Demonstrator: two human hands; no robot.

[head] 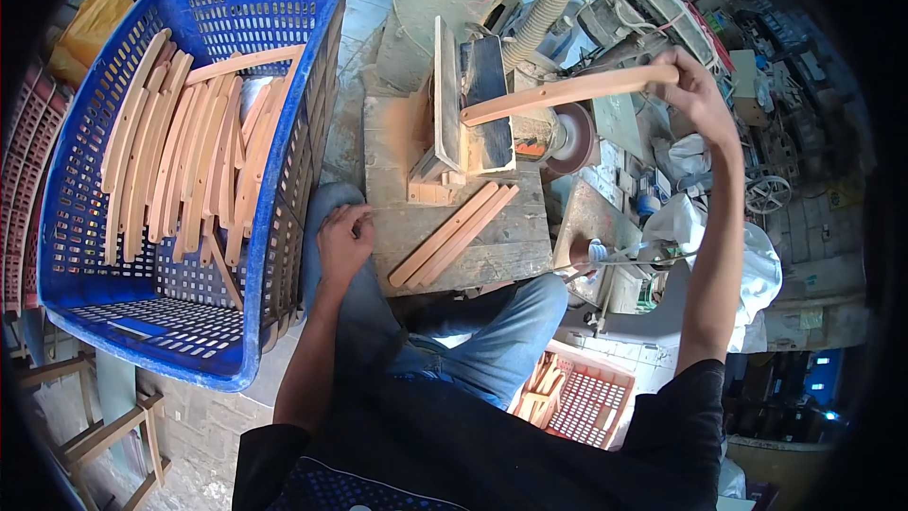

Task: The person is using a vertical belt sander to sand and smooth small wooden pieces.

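My right hand (689, 91) grips one end of a curved wooden slat (567, 93) between thumb and fingers. The slat's other end reaches left to the edge of an upright wooden board (447, 96) at a bench machine with dark plates (489, 103); whether they touch I cannot tell. A small hole or dark spot shows along the slat. My left hand (345, 241) rests by my left knee, fingers curled, with nothing visible in it. To its right, similar slats (443, 236) lie side by side, slanting across the wooden worktable (397, 227).
A large blue plastic crate (252, 341) at left holds many stacked slats (177, 156). A round abrasive-looking wheel (573, 139) sits right of the machine, below a ribbed hose (550, 7). A red crate (596, 404) with wooden pieces stands by my right leg. Clutter fills the far right.
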